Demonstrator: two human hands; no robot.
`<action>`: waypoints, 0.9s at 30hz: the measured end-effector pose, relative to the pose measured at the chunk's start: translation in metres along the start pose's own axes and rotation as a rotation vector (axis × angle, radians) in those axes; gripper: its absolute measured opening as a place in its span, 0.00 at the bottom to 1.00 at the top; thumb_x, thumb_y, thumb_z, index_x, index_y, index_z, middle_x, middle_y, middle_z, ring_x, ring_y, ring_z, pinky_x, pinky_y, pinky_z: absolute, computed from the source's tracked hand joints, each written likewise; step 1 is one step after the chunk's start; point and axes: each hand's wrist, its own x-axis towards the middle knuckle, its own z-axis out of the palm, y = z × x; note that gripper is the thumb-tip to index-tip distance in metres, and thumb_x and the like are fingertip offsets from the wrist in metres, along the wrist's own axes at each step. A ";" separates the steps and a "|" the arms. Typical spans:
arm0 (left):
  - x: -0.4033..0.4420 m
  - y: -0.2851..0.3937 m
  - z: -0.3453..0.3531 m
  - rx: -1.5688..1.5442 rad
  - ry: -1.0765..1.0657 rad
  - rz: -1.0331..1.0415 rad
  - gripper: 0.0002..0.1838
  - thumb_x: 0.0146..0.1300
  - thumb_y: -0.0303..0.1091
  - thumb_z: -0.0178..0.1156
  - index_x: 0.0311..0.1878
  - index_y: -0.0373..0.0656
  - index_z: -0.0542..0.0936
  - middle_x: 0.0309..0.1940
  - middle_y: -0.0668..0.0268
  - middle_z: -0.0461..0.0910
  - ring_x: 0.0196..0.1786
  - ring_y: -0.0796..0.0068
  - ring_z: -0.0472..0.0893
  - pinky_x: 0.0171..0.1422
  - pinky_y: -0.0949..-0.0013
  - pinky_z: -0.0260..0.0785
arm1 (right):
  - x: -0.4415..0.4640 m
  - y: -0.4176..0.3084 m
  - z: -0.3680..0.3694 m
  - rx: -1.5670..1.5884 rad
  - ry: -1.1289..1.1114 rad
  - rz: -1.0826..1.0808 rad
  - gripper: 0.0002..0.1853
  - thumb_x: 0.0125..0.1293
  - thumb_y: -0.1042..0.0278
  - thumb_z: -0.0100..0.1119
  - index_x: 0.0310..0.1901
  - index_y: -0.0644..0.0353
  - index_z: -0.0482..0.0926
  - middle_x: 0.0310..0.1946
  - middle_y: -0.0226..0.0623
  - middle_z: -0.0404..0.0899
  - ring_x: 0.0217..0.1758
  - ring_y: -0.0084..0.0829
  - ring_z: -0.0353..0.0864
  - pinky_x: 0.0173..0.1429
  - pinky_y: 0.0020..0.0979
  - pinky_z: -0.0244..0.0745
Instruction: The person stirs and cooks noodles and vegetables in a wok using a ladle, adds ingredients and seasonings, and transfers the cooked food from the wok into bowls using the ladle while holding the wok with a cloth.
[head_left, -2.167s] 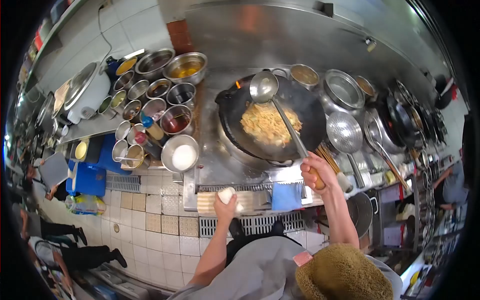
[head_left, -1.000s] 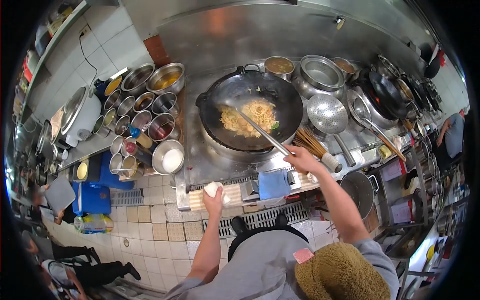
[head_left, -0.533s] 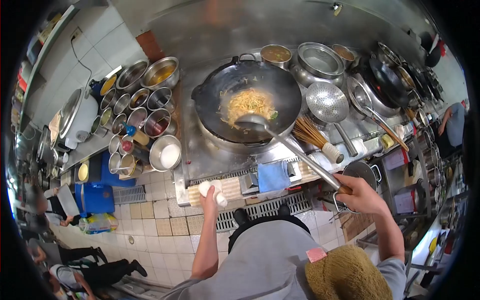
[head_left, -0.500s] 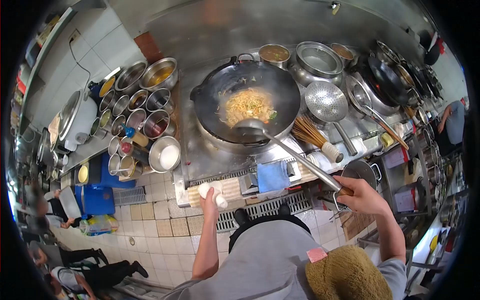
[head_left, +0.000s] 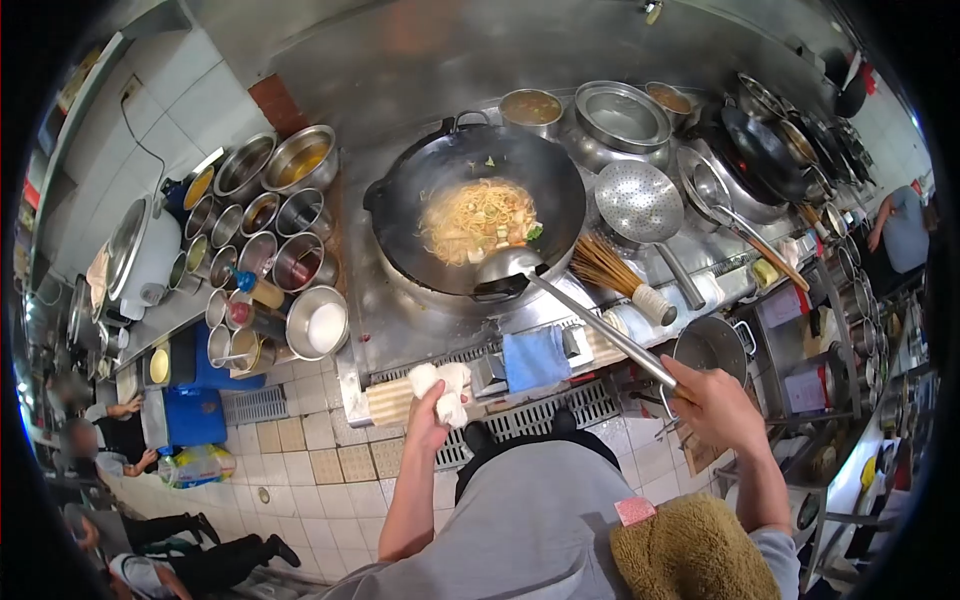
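Noodles lie in the middle of the black wok, with paler chunks and a bit of green among them. My right hand is closed round the handle of the ladle, well out from the wok on its near right side. The ladle's bowl is at the wok's near rim; I cannot tell if they touch. My left hand grips a bunched white cloth, in front of the wok and to its left. Between my hands, a blue cloth hangs at the counter edge, nearer me than the wok. Just right of the wok are a stick brush and a perforated strainer. Behind it stands a pot of brownish liquid. Left of the wok, a steel bowl holds something white, near a squeeze bottle with a blue top. Well off to the wok's right is another person.
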 end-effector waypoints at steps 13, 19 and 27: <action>0.096 0.015 0.075 0.010 -0.096 -0.080 0.33 0.71 0.64 0.39 0.54 0.42 0.75 0.42 0.56 0.83 0.40 0.63 0.85 0.33 0.68 0.73 | 0.073 0.005 0.153 0.983 0.178 0.168 0.32 0.61 0.78 0.60 0.68 0.67 0.65 0.26 0.29 0.74 0.24 0.18 0.69 0.28 0.23 0.67; 0.126 0.022 0.100 0.048 -0.098 -0.153 0.31 0.70 0.67 0.37 0.48 0.47 0.75 0.39 0.58 0.82 0.37 0.62 0.83 0.28 0.64 0.72 | 0.030 0.011 0.126 1.027 0.092 0.143 0.33 0.62 0.76 0.60 0.70 0.62 0.64 0.21 0.23 0.66 0.18 0.15 0.63 0.22 0.22 0.61; 0.167 0.001 0.099 -0.240 0.071 -0.203 0.08 0.68 0.42 0.51 0.38 0.50 0.74 0.29 0.64 0.79 0.33 0.58 0.83 0.26 0.61 0.72 | -0.008 0.016 0.125 1.129 0.073 0.239 0.34 0.63 0.77 0.61 0.70 0.62 0.62 0.22 0.23 0.70 0.17 0.13 0.65 0.19 0.20 0.61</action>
